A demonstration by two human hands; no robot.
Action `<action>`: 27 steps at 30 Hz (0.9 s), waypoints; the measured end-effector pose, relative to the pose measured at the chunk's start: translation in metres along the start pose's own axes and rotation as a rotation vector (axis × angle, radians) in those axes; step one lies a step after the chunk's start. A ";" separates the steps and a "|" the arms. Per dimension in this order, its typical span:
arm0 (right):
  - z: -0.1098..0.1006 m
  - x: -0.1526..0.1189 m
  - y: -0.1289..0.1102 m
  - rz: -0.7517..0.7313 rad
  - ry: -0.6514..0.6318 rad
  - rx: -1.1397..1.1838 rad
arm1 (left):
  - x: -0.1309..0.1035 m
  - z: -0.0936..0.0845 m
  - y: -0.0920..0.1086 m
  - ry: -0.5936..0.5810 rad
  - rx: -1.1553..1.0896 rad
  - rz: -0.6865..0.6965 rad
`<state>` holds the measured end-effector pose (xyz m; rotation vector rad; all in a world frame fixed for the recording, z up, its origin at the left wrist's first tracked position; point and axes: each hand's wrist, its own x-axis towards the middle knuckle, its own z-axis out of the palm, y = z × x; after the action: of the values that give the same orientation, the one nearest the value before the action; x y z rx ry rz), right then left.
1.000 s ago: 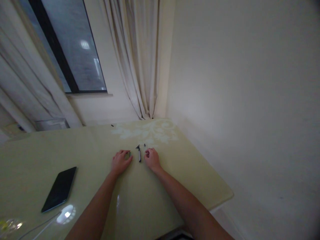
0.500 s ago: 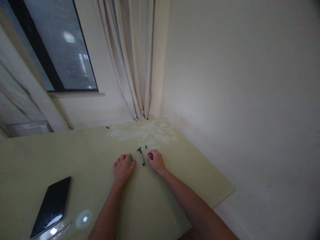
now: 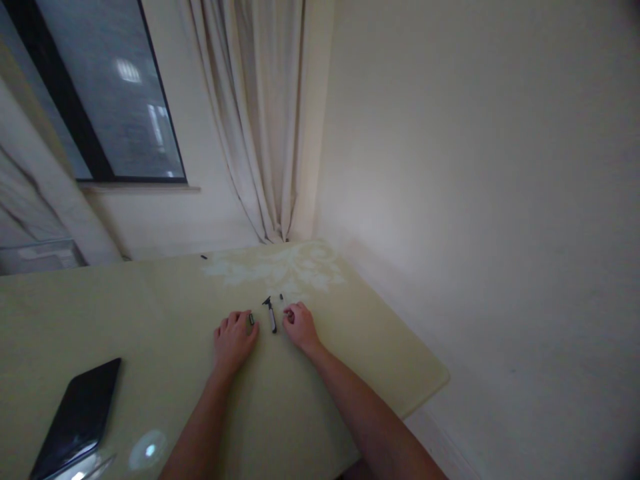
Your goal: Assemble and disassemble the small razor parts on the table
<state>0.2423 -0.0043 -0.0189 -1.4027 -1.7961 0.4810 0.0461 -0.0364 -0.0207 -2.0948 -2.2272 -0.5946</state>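
A razor (image 3: pixel 271 316) with a dark head and a grey-and-black handle lies on the table between my two hands. My left hand (image 3: pixel 234 341) rests on the tabletop with its fingers spread. In the gap between its thumb and index finger is a small dark rectangular piece (image 3: pixel 251 319); whether the fingers touch it is unclear. My right hand (image 3: pixel 301 328), to the right of the razor, has its fingers curled in a pinch. A thin pale stick with a dark tip (image 3: pixel 281 297) reaches forward from these fingers, its near end hidden by them.
The pale yellow table (image 3: pixel 165 320) has a white floral pattern near its far corner. A black tablet (image 3: pixel 77 420) lies at the lower left. Near the back edge is a small dark bit (image 3: pixel 203 257). Beyond stand a curtain (image 3: pixel 265 133) and a wall (image 3: pixel 450 167).
The whole view has shifted, so the table and hands appear farther left. Both hands keep the same pose beside the razor.
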 end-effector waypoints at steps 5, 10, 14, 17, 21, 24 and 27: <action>0.003 0.003 0.001 -0.005 -0.003 -0.006 | 0.000 0.001 0.001 0.015 -0.003 0.008; 0.007 0.005 0.002 0.010 -0.022 0.019 | 0.002 -0.002 -0.002 0.021 -0.026 -0.013; 0.008 0.006 -0.002 0.032 -0.005 0.053 | 0.000 -0.005 -0.001 0.064 -0.079 -0.028; 0.008 0.007 -0.004 0.025 0.021 0.091 | -0.008 -0.003 0.017 0.162 -0.136 -0.083; 0.007 0.007 -0.003 0.033 0.083 0.166 | -0.017 0.008 0.049 0.148 -0.135 -0.107; 0.007 0.006 -0.001 0.067 0.122 0.224 | -0.016 0.012 0.062 0.114 -0.085 -0.138; 0.007 0.005 -0.001 0.090 0.139 0.271 | -0.013 0.011 0.065 0.078 -0.026 -0.155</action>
<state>0.2360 0.0008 -0.0203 -1.2969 -1.5003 0.6331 0.1131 -0.0443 -0.0183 -1.8867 -2.3648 -0.7046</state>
